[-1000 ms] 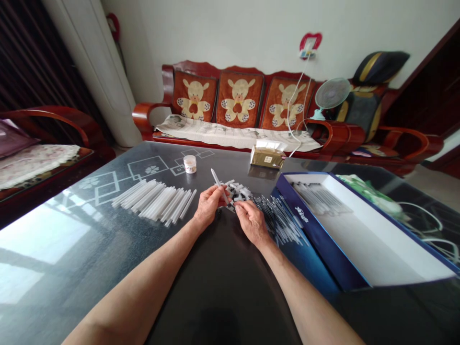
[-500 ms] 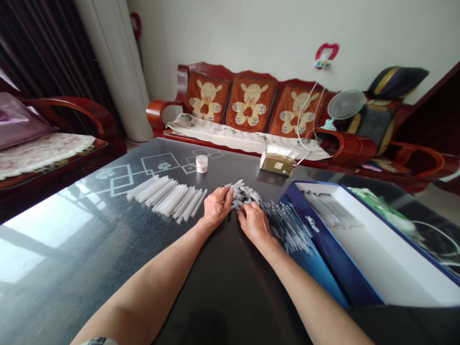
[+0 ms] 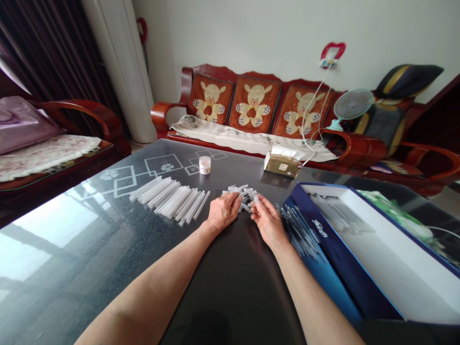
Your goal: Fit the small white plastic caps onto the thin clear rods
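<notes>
My left hand (image 3: 223, 212) is closed beside the middle pile, fingers pressed together. What it pinches, if anything, is hidden behind the fingers. Between the thumb and fingers of my right hand (image 3: 269, 221) is a small translucent white pen cap (image 3: 256, 198), raised a little above the table. Just beyond both hands lies a loose heap of pen caps (image 3: 244, 190), whitish with dark bits among them. White pen barrels (image 3: 172, 199) lie in a slanting row left of my left hand. To the right of my right hand, thin pen refills (image 3: 300, 230) are spread on a blue box lid (image 3: 328, 278).
An open blue box (image 3: 362, 268) with a white inside holds several assembled-looking pens (image 3: 341, 213) at its far end. A small white jar (image 3: 204, 165) and a tissue box (image 3: 282, 164) stand farther back on the dark table (image 3: 219, 287). Green-white packaging (image 3: 398, 211) lies beyond the box.
My right hand has lifted from the pile and turned, now showing a small white cap in its fingers. My left hand has drawn slightly down; the white piece seen at its fingertips no longer shows clearly.
</notes>
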The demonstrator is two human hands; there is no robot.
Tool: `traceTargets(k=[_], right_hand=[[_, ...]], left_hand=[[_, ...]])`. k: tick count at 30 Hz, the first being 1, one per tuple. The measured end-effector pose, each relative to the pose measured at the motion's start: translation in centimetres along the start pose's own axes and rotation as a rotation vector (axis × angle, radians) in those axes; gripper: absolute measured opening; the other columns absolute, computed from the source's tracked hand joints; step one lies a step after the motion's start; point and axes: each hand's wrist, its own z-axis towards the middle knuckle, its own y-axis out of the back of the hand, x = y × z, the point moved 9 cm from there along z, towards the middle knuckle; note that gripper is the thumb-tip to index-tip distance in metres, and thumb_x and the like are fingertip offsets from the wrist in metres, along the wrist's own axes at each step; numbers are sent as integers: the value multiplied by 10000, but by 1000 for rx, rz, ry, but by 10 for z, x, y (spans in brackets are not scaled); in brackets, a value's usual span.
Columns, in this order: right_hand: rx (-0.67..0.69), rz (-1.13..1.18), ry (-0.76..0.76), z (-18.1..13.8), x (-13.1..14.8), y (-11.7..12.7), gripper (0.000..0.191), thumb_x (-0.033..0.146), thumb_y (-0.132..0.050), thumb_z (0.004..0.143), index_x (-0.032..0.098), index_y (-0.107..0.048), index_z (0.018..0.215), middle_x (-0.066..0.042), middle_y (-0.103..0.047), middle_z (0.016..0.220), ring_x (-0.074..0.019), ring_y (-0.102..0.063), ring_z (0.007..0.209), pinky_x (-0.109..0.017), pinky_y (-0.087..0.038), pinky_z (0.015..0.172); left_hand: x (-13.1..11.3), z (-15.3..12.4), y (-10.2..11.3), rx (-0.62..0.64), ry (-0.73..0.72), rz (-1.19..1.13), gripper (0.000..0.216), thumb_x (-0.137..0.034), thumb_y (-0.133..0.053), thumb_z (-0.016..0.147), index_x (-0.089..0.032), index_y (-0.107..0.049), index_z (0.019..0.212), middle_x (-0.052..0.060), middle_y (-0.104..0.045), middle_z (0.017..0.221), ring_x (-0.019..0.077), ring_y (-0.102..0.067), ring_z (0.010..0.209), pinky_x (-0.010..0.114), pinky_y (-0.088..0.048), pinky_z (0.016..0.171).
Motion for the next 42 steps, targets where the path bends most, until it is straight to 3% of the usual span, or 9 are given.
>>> traceTargets(k=[3,9,16,20,30,35,42], right_hand=[[59,108,-32,2,-1,-6,425,357,-714,696,237,-607,1089,43,-650,760,-87,-601,643,-193,-475,543],[40,175,-78,10,-2,-1,264,329,-672,740,214,-617,971,43,-618,722,-82,-597,617,-192,-512,533],[115,208,-95,13,-3,-1,143,266,-604,766,222,-601,902,33,-612,727,-106,-600,641,-238,-554,558],[121,213,-90,16,-5,1,171,253,-588,789,234,-611,957,33,-624,733,-114,-619,656,-269,-579,610],[-11,336,-162,17,-16,11,231,266,-722,740,244,-588,927,23,-709,837,-131,-688,728,-266,-582,626],[-21,351,-135,16,-9,8,256,258,-696,765,287,-595,998,24,-731,1003,-142,-700,817,-278,-581,645],[-23,399,-149,15,-9,5,220,290,-725,747,270,-579,911,5,-731,1068,-186,-699,939,-299,-568,693]], left_hand=[[-4,-1,-4,41,-34,-14,271,-339,-488,940,-200,-657,1099,46,-721,930,153,-677,853,222,-495,734],[-11,-2,-3,68,-78,-25,270,-325,-484,942,-190,-657,1099,48,-718,923,156,-681,861,225,-503,748],[-14,-2,-2,71,-97,-30,290,-345,-471,944,-193,-660,1103,48,-716,899,151,-679,842,217,-507,735],[-15,-1,-2,73,-98,-28,285,-344,-471,944,-193,-664,1091,47,-714,881,149,-678,817,217,-506,724],[-16,-3,-6,106,-129,-25,268,-322,-475,944,-189,-654,1092,52,-715,901,155,-684,819,225,-508,725],[-19,-4,-10,178,-133,-9,260,-328,-471,944,-208,-656,1082,40,-708,886,155,-682,808,226,-505,719],[-19,-5,-15,263,-112,31,272,-343,-449,948,-232,-661,1077,27,-709,905,154,-677,824,222,-493,723]])
